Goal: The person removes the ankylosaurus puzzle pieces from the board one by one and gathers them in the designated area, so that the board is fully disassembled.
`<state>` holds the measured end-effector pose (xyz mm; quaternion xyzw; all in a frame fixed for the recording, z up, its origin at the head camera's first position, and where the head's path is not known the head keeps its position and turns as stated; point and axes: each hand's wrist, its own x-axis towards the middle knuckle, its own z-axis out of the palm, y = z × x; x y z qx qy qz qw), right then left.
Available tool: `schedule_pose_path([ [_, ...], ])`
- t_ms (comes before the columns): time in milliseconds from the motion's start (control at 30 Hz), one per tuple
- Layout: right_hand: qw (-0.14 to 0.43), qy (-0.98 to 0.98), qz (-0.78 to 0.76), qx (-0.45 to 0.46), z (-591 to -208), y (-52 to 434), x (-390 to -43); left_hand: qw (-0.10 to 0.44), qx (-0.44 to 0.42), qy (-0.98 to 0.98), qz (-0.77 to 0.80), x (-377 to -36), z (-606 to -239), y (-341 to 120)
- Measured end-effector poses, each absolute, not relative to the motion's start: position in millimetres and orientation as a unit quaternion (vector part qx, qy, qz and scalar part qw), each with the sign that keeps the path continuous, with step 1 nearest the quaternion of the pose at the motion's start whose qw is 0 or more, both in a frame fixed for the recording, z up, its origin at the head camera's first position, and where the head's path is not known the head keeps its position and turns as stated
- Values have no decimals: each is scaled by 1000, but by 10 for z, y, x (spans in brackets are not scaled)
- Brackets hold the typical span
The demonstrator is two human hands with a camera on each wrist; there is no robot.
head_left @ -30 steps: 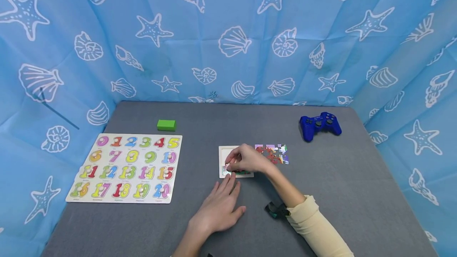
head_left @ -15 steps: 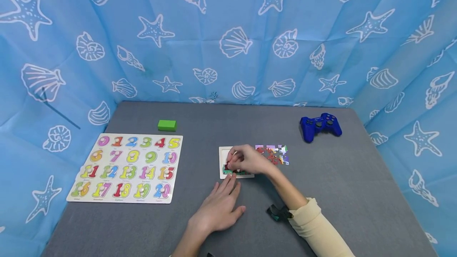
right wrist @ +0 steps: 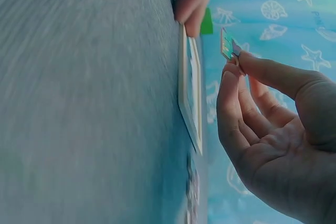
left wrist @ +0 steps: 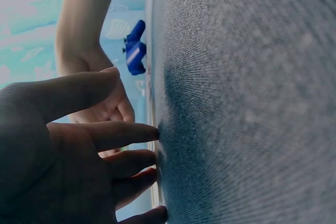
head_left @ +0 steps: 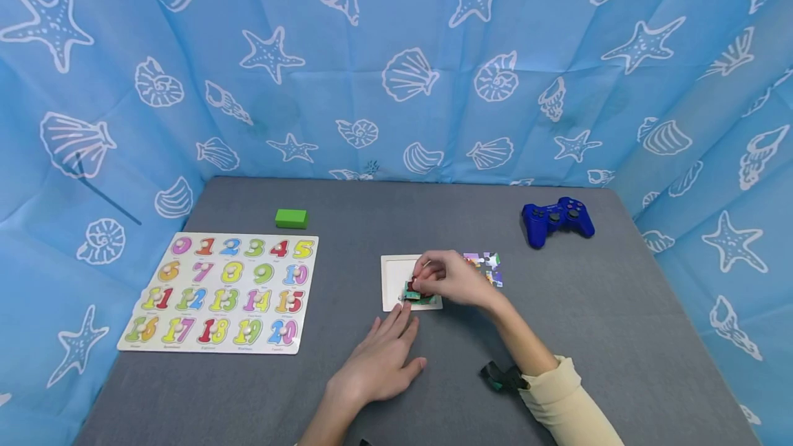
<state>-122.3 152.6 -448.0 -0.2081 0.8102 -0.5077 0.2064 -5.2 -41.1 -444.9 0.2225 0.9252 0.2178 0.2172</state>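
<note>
Right hand [head_left: 455, 279] raised just above the white puzzle tray [head_left: 394, 282], thumb and fingertips pinching a small stack of jigsaw pieces [head_left: 416, 288] held clear of the tray, as seen edge-on from the right wrist [right wrist: 227, 44]. Left hand [head_left: 379, 362] flat on the grey tabletop [head_left: 607, 322] on the near side of the tray, fingers straight and relaxed, fingertips touching the tray's near edge, holding nothing. Loose jigsaw pieces [head_left: 487, 266] scattered just to the right of the tray, partly hidden behind the right hand. Number peg board [head_left: 221, 292] well to the left of the tray, with a green block [head_left: 291, 218] beyond its far right corner. Blue game controller [head_left: 557, 219] far to the right of the tray, towards the back. Blue seashell-print cloth [head_left: 396, 60] standing behind and around it all.
</note>
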Motion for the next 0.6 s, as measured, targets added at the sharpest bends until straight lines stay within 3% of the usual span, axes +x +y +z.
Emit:
schedule_pose_path([
  [600, 198, 835, -489, -154, -4512, 2151, -1153, 201, 225, 929, 214, -42, -4477, -410],
])
